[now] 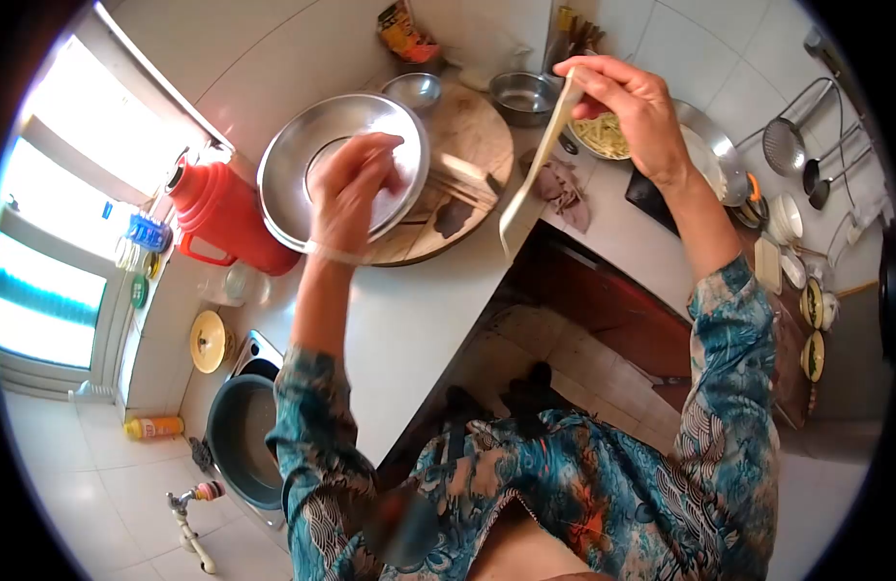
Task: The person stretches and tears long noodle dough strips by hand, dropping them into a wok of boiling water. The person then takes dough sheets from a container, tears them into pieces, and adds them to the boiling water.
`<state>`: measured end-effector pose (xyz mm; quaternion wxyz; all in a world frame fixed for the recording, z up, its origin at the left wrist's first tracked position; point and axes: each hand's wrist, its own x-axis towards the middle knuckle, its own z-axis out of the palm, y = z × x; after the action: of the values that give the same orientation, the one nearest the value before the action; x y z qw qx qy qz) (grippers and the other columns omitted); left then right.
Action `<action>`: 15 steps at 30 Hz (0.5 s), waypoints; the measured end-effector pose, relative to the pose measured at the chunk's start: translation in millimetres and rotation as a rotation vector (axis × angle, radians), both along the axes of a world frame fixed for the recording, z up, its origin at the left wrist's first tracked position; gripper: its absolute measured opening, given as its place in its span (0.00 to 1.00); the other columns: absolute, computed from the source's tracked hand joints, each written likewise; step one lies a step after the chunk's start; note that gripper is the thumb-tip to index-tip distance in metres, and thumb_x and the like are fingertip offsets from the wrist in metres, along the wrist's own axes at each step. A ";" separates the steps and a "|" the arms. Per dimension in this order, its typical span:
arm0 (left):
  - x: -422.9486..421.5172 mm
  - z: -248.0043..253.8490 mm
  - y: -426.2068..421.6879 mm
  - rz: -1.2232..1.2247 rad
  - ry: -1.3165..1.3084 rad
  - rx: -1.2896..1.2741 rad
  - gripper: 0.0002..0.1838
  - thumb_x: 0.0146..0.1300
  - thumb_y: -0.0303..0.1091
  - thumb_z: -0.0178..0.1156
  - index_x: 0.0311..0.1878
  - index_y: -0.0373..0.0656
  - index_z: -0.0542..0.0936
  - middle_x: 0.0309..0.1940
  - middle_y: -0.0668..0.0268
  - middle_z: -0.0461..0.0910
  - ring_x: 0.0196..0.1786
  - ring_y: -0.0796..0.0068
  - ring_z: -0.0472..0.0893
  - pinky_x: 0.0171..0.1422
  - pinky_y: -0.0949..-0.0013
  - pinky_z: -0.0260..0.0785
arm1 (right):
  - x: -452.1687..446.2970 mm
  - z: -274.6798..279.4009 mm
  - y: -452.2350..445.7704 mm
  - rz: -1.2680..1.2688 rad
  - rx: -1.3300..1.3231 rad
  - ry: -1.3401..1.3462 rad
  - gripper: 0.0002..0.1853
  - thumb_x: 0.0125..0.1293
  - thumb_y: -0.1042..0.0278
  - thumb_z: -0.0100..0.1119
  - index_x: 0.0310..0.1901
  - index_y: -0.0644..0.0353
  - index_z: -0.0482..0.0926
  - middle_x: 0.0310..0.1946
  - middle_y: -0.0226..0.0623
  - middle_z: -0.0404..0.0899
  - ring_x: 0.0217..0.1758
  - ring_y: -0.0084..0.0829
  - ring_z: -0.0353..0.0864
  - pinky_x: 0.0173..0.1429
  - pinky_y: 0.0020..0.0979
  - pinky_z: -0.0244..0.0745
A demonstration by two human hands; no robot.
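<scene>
My right hand [632,111] is raised, pinching the top end of a long pale strip of dough [543,155]. The strip hangs down, slightly curved, its lower end free above the counter's inner edge. My left hand [351,189] is over a wide steel bowl [278,184], its fingers curled together and somewhat blurred. Its fingertips are hidden, so I cannot make out what is in them. The bowl rests partly on a round wooden board [491,126]. A cleaver-like knife with a pale wooden handle [467,172] lies on that board.
A red thermos [240,218] stands left of the bowl. Behind are a small metal bowl [414,90] and a steel pot [523,97]. To the right are shredded food [603,136], a crumpled cloth [564,194] and a pan [709,145]. A dark basin [244,441] sits at lower left.
</scene>
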<state>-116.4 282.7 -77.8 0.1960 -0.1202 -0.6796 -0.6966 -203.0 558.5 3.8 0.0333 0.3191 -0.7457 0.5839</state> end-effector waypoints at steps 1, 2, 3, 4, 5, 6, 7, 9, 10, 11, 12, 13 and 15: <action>-17.3 6.2 15.7 -0.089 -0.007 0.013 0.10 0.63 0.25 0.52 0.44 0.34 0.78 0.26 0.68 0.74 0.30 0.79 0.75 0.37 0.76 0.69 | 1.8 -3.6 -2.2 0.017 0.002 -0.016 0.11 0.66 0.67 0.51 0.44 0.60 0.81 0.32 0.25 0.78 0.31 0.14 0.74 0.39 0.17 0.71; -31.3 13.5 37.9 -0.127 -0.008 0.002 0.10 0.64 0.25 0.50 0.46 0.34 0.77 0.29 0.65 0.76 0.34 0.77 0.76 0.42 0.74 0.70 | 5.9 -4.6 -0.8 0.026 0.003 -0.017 0.11 0.66 0.67 0.51 0.43 0.61 0.81 0.32 0.25 0.78 0.32 0.15 0.74 0.40 0.17 0.70; -41.9 23.1 66.5 -0.168 -0.004 -0.010 0.11 0.65 0.24 0.49 0.47 0.34 0.77 0.32 0.63 0.77 0.38 0.75 0.77 0.47 0.72 0.71 | 9.1 -2.7 7.2 0.033 0.002 -0.012 0.11 0.66 0.67 0.51 0.42 0.61 0.82 0.32 0.25 0.78 0.33 0.15 0.74 0.41 0.18 0.69; -48.3 33.8 90.8 -0.240 -0.014 0.070 0.11 0.66 0.27 0.49 0.48 0.34 0.76 0.37 0.61 0.78 0.43 0.75 0.78 0.52 0.71 0.71 | 8.5 2.7 14.6 0.025 0.021 0.067 0.11 0.65 0.67 0.52 0.42 0.63 0.81 0.32 0.27 0.79 0.33 0.16 0.75 0.41 0.18 0.71; -55.6 40.4 112.4 -0.242 -0.030 0.031 0.13 0.67 0.30 0.49 0.49 0.33 0.75 0.39 0.61 0.79 0.45 0.74 0.78 0.53 0.70 0.70 | 6.6 1.9 22.8 0.012 0.027 0.141 0.11 0.64 0.67 0.54 0.42 0.64 0.81 0.33 0.29 0.80 0.33 0.17 0.76 0.41 0.19 0.73; -72.3 20.7 114.3 -0.246 -0.056 0.006 0.14 0.67 0.32 0.50 0.50 0.32 0.75 0.39 0.61 0.79 0.45 0.74 0.78 0.53 0.71 0.70 | -10.9 -22.5 10.1 0.001 -0.040 0.191 0.10 0.63 0.68 0.55 0.39 0.64 0.82 0.31 0.31 0.80 0.32 0.18 0.76 0.39 0.20 0.73; -76.6 20.0 119.9 -0.262 -0.057 -0.005 0.15 0.67 0.33 0.50 0.50 0.31 0.74 0.39 0.61 0.79 0.46 0.74 0.78 0.53 0.71 0.70 | -14.6 -24.6 7.9 -0.008 -0.035 0.175 0.08 0.61 0.69 0.57 0.37 0.62 0.83 0.29 0.32 0.79 0.33 0.19 0.76 0.36 0.21 0.72; -78.4 22.6 129.1 -0.406 -0.069 0.068 0.13 0.66 0.31 0.52 0.48 0.31 0.74 0.38 0.60 0.79 0.41 0.73 0.79 0.47 0.71 0.73 | -8.4 -16.0 10.1 -0.019 -0.096 -0.012 0.07 0.60 0.70 0.58 0.36 0.61 0.83 0.28 0.33 0.78 0.32 0.20 0.77 0.34 0.21 0.71; -79.7 22.1 136.0 -0.464 -0.111 0.110 0.12 0.66 0.30 0.51 0.46 0.31 0.75 0.37 0.60 0.79 0.38 0.73 0.79 0.44 0.71 0.73 | -17.3 -21.5 17.6 -0.008 -0.126 0.070 0.07 0.59 0.70 0.58 0.36 0.63 0.83 0.27 0.32 0.78 0.31 0.20 0.76 0.34 0.21 0.71; -80.5 23.6 145.5 -0.519 -0.154 0.152 0.10 0.66 0.30 0.51 0.44 0.32 0.75 0.36 0.60 0.79 0.35 0.74 0.78 0.41 0.72 0.73 | -18.3 -17.0 27.7 -0.032 -0.141 0.008 0.08 0.59 0.70 0.59 0.35 0.64 0.83 0.26 0.32 0.78 0.30 0.20 0.76 0.33 0.21 0.70; -78.7 31.4 167.1 -0.496 -0.223 0.157 0.09 0.66 0.29 0.50 0.41 0.33 0.76 0.35 0.60 0.78 0.28 0.76 0.75 0.36 0.74 0.70 | -20.2 -11.7 46.5 -0.054 -0.162 -0.053 0.08 0.58 0.70 0.59 0.35 0.65 0.82 0.25 0.32 0.78 0.29 0.20 0.75 0.33 0.21 0.70; -83.4 35.5 196.8 -0.530 -0.238 0.155 0.09 0.67 0.30 0.50 0.42 0.33 0.76 0.34 0.60 0.78 0.26 0.77 0.74 0.35 0.75 0.69 | -23.5 -6.2 76.3 -0.075 -0.192 -0.114 0.08 0.58 0.69 0.59 0.34 0.66 0.82 0.24 0.32 0.77 0.29 0.20 0.75 0.32 0.21 0.70; -94.0 38.3 233.3 -0.536 -0.220 0.076 0.10 0.67 0.30 0.49 0.43 0.33 0.76 0.35 0.59 0.79 0.26 0.77 0.73 0.34 0.75 0.68 | -28.9 -3.1 113.7 -0.040 -0.311 -0.260 0.09 0.58 0.69 0.59 0.33 0.66 0.81 0.23 0.31 0.77 0.28 0.19 0.74 0.33 0.20 0.69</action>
<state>-210.4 516.0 -39.4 -0.0654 -0.2118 -0.6142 -0.7573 -231.8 672.2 0.7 -0.0027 0.2172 -0.6506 0.7277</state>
